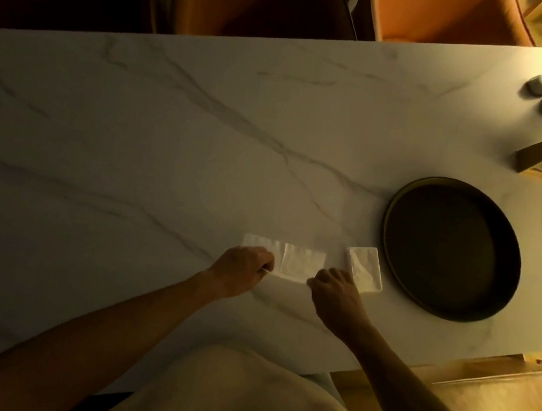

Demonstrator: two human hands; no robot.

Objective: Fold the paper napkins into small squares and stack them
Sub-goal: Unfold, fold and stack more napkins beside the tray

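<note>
Two napkins (296,263) (363,268), two hands (242,270) (337,295), one tray (401,201)

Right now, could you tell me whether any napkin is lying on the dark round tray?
No, the tray holds nothing; the folded napkin lies beside it on the table.

Two bare forearms are seen from above, with no sleeves, watch, bracelet or rings visible on them. The left hand (241,267) and the right hand (337,295) are uncovered, without gloves. Nearer the camera than the marble table (170,123), the torso is covered by a pale, cream-coloured garment of plain, soft-looking cloth, without print or buttons in view. A darker strip of clothing is glimpsed below it, at the picture's bottom edge.
</note>
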